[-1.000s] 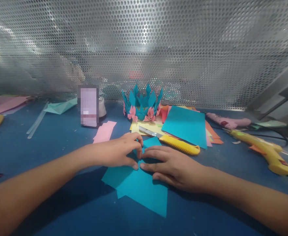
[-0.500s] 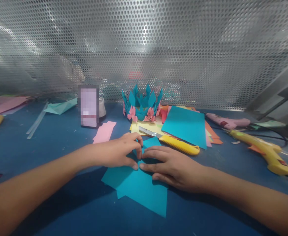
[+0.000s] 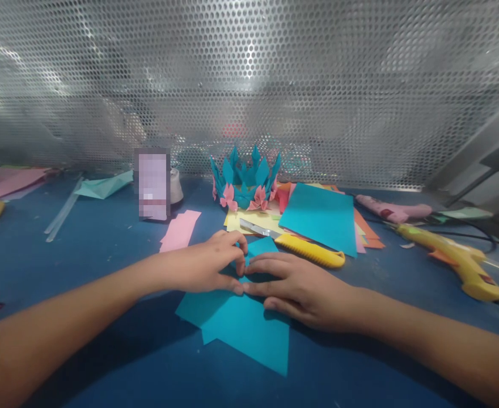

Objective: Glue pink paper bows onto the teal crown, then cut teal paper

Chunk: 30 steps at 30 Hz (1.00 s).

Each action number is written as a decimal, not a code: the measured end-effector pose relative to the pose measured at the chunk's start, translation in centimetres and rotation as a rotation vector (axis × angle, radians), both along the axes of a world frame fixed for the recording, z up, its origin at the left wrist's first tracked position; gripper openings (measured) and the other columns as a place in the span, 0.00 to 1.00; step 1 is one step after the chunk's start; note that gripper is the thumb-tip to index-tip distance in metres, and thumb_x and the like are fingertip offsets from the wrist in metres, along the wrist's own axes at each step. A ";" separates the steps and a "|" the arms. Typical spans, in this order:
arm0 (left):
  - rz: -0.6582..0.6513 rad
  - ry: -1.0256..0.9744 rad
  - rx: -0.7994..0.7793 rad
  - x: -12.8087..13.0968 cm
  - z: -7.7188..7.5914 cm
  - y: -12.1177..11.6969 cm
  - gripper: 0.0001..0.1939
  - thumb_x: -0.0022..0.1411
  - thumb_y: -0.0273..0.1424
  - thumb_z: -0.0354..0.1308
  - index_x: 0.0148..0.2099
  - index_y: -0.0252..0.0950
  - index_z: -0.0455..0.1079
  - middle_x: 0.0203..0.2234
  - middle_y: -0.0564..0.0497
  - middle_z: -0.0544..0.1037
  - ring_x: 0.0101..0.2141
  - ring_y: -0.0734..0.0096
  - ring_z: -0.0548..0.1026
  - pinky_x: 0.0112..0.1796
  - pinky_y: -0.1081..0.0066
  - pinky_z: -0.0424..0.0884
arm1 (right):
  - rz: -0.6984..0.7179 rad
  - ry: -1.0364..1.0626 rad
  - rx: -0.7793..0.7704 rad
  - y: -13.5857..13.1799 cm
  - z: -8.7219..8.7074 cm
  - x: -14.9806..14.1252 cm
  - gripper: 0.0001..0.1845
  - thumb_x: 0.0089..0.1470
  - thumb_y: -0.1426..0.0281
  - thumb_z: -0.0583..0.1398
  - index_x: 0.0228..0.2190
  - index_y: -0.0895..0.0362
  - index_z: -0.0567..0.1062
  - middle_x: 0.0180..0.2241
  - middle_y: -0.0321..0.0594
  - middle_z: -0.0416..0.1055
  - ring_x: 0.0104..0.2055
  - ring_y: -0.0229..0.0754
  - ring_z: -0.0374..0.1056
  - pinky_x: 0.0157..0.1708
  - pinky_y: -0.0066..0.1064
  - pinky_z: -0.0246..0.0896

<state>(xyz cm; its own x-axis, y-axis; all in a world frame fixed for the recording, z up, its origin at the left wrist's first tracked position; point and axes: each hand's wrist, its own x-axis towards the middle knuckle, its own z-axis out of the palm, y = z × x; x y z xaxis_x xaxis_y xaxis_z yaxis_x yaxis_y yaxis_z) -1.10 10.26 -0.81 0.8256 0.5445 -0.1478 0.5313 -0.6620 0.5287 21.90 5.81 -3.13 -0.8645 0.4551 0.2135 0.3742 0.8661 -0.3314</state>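
Several sheets of blue paper (image 3: 245, 331) lie overlapped at odd angles on the table in front of me. My left hand (image 3: 213, 263) rests over their upper part, fingers curled and thumb low, gripping a piece of blue paper mostly hidden under the hands. From the other side, my right hand (image 3: 300, 286) lies on the same paper with its fingers stretched out, their tips touching the left thumb and fingers. Just beyond the hands is a yellow utility knife (image 3: 311, 251), its blade out and pointing left.
A blue paper crown with pink flowers (image 3: 245, 184) stands behind the knife. Right of it lies stacked coloured paper (image 3: 320, 218). Pink (image 3: 394, 209) and yellow glue guns (image 3: 453, 260) lie far right. Pink paper strips (image 3: 180, 229) and a blurred-out phone-like rectangle (image 3: 152, 184) are left. A perforated metal panel (image 3: 249, 85) closes the back.
My left thumb has slid slightly right, closing the gap to the right hand's fingertips. The view has shifted very slightly; the paper and other things stay in place.
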 end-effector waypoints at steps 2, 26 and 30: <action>0.014 0.002 -0.011 0.0 0.1 -0.1 0.08 0.56 0.35 0.60 0.37 0.39 0.68 0.49 0.49 0.63 0.52 0.59 0.60 0.50 0.62 0.60 | -0.003 0.022 -0.020 0.0 0.3 0.3 0.18 0.63 0.67 0.51 0.50 0.57 0.72 0.52 0.45 0.68 0.55 0.44 0.60 0.55 0.38 0.54; -0.021 0.034 -0.012 0.6 0.7 -0.5 0.24 0.58 0.35 0.59 0.57 0.49 0.63 0.55 0.50 0.63 0.54 0.55 0.59 0.51 0.58 0.60 | -0.042 -0.163 -0.173 1.1 4.1 3.8 0.15 0.62 0.68 0.51 0.39 0.58 0.77 0.42 0.42 0.74 0.45 0.39 0.67 0.45 0.30 0.60; -0.033 0.026 0.002 0.5 0.6 -0.4 0.24 0.58 0.36 0.58 0.57 0.49 0.63 0.55 0.51 0.62 0.55 0.55 0.58 0.52 0.58 0.60 | -0.034 -0.175 -0.159 1.2 4.3 3.9 0.16 0.62 0.67 0.51 0.37 0.59 0.77 0.39 0.44 0.73 0.43 0.40 0.66 0.43 0.32 0.60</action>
